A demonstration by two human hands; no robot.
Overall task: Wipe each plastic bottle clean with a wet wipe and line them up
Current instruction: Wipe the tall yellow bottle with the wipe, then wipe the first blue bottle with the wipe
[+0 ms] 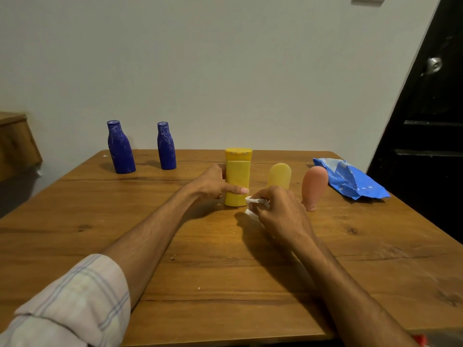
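A tall yellow bottle [237, 179] stands upright in the middle of the wooden table [225, 259]. My left hand [215, 182] is at its left side, the forefinger stretched across its lower front. My right hand [278, 211] grips a crumpled white wet wipe [254, 204] right beside the bottle's base. A pale yellow bottle [280, 175] and a pink bottle [313, 186] stand upside down just behind my right hand. Two dark blue bottles [120, 147] [166, 146] stand upright at the far left of the table.
A blue wet-wipe pack [350, 180] lies at the table's far right. A grey wall runs behind the table and a black door [426, 108] stands to the right. Some brown furniture [15, 144] sits at the left edge.
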